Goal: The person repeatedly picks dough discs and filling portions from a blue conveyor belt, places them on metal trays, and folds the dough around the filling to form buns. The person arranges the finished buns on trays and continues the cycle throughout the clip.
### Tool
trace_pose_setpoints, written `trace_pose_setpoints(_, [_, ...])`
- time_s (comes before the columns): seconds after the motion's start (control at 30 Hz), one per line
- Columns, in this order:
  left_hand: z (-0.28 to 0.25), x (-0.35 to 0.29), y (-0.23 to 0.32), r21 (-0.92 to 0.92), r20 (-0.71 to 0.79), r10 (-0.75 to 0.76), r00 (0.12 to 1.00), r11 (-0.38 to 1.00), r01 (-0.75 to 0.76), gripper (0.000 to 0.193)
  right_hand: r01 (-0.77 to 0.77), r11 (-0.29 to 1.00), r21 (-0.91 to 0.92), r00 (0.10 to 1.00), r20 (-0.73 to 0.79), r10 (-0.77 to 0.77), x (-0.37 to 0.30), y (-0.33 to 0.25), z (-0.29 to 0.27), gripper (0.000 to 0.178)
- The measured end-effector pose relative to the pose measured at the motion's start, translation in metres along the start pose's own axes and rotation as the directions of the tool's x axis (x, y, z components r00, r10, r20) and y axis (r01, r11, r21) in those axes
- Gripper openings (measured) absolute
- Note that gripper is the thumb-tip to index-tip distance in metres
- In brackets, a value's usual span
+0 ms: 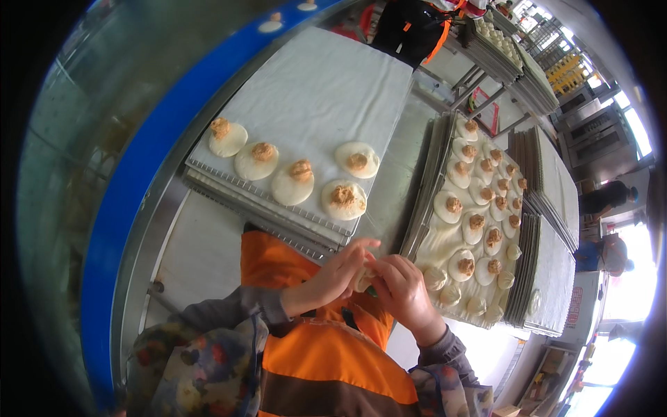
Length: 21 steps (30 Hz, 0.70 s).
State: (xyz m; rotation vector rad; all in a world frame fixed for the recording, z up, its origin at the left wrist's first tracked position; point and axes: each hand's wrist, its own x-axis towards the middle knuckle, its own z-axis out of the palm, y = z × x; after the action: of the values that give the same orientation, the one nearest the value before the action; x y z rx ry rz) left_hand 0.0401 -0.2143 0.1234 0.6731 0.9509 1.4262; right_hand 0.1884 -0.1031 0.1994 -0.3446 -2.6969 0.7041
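Low in front of my orange apron, both hands are closed around one small dough bun (362, 280), mostly hidden by the fingers. My left hand (329, 276) cups it from the left, with a finger stretched out on top. At its upper edge, the bent fingers of my right hand (404, 286) pinch the dough. Ahead on the left, a cloth-lined wire tray (316, 83) carries several flat dough rounds topped with brown filling, such as the nearest dough round (343, 200). On the tray to the right lie more topped dough rounds (476, 227) and closed buns (450, 295).
A blue conveyor belt (132, 187) curves along the left, with two topped rounds at its far end. Stacked cloth-covered trays (549, 260) stand beyond the right tray. A person in dark clothes (411, 31) stands at the far end; other people are at the far right.
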Motion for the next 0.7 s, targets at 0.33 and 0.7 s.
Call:
trace_pose_setpoints(0.33, [0.005,-0.005,-0.002,0.086,0.043,0.096,0.994,0.991,-0.1,0.053,-0.093,0.989,0.114,0.995,-0.027,0.096,-0.01,-0.002,0.002,0.026])
trace_pose_setpoints(0.7, [0.008,-0.001,-0.003,0.062,0.222,-0.042,0.974,0.998,0.029,0.062,0.05,0.999,0.005,0.98,-0.192,-0.048,-0.023,0.001,-0.001,0.027])
